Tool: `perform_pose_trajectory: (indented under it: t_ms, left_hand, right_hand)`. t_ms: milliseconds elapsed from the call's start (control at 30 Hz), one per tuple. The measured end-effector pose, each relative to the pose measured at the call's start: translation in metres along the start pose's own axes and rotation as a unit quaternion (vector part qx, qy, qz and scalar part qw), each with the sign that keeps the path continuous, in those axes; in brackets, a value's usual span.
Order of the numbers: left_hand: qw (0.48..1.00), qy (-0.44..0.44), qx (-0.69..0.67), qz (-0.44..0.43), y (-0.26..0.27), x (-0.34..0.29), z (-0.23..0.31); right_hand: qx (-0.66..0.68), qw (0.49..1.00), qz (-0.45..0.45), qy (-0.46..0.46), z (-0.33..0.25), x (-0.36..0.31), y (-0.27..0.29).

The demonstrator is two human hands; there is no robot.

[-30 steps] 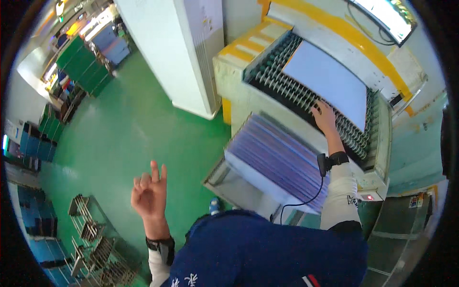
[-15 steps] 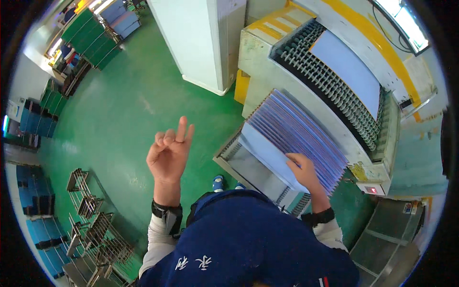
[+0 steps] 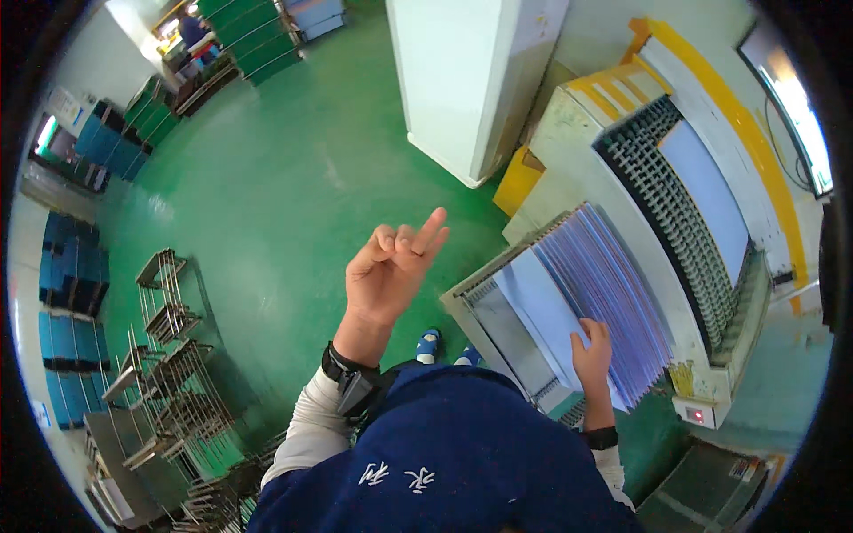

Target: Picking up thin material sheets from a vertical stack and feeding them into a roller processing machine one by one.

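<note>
Right hand [image 3: 593, 348] flat on fanned sheets [image 3: 593, 293], could smear them toward five o'clock; left hand [image 3: 391, 266] raised, empty, fingers half-curled

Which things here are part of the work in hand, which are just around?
In hand: right hand on the fanned stack of purple-white sheets; slotted machine tray holding them.
Around: left hand raised, empty; wire racks; white pillar; blue bins.

Your right hand [image 3: 593, 351] covers the near edge of the sheet stack [image 3: 597, 282]. Your cap [image 3: 453, 462] hides your torso and the wire racks' [image 3: 169, 373] right part.
</note>
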State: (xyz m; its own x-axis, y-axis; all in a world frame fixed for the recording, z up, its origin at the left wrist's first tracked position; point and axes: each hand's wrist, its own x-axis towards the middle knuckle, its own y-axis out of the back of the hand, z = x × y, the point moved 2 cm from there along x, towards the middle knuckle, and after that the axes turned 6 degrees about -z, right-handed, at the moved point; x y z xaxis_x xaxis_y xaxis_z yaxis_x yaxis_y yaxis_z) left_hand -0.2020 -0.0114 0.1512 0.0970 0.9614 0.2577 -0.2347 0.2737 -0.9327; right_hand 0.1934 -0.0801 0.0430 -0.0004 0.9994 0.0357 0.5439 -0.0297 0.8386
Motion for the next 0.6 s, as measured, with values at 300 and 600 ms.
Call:
perform_pose_trajectory:
  t_ms: [300, 600]
  left_hand:
    - [0.998, -0.053, 0.019, 0.006, 0.008, -0.022, 0.031]
    - [0.997, -0.072, 0.002, -0.001, 0.011, -0.035, 0.047]
  right_hand:
    - [-0.048, 0.998, -0.049, 0.003, 0.016, 0.007, -0.006]
    - [-0.024, 0.994, -0.082, -0.066, 0.022, 0.007, -0.017]
